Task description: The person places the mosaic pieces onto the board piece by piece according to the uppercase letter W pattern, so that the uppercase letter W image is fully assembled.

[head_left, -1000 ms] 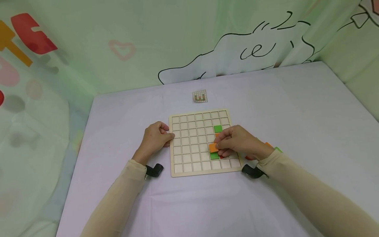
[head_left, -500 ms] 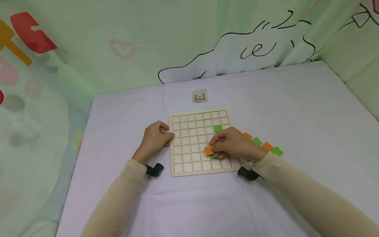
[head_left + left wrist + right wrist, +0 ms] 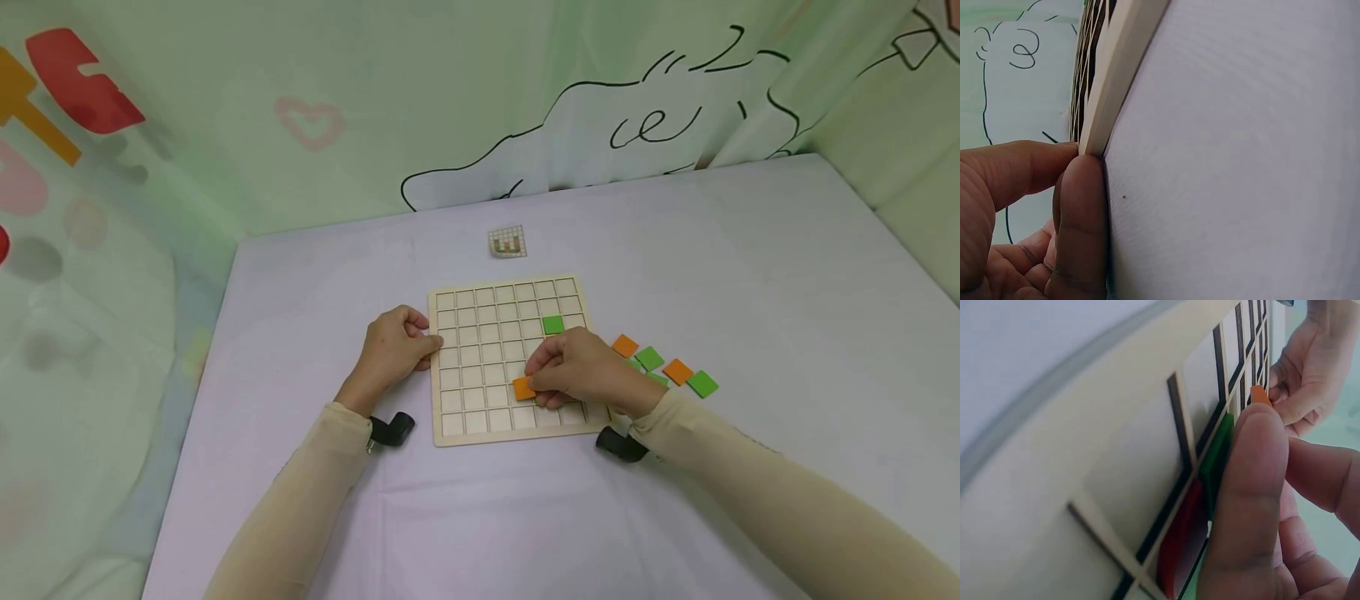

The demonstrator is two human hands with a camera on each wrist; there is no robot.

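A wooden grid board (image 3: pixel 437 400) lies on the table. My left hand (image 3: pixel 390 350) holds its left edge between thumb and finger, seen close in the left wrist view. Over the board's lower right part, my right hand (image 3: pixel 581 371) pinches an orange square tile (image 3: pixel 522 388) by its right side between thumb and fingers. A green tile (image 3: pixel 552 325) sits in a cell beyond that hand. Beneath the right thumb, the right wrist view shows another green tile (image 3: pixel 1216 459) beside a red tile (image 3: pixel 1179 540), both in cells. The hand hides them from the head view.
Right of the board lie several loose tiles, among them an orange one (image 3: pixel 678 372) and a green one (image 3: pixel 703 383), close to the right forearm. A small pattern card (image 3: pixel 507 242) with a printed grid lies behind the board. A curtain backs the table.
The right hand has moved slightly left and toward the person with the orange tile, uncovering more of the loose tiles at the right. The left hand and board have stayed put.
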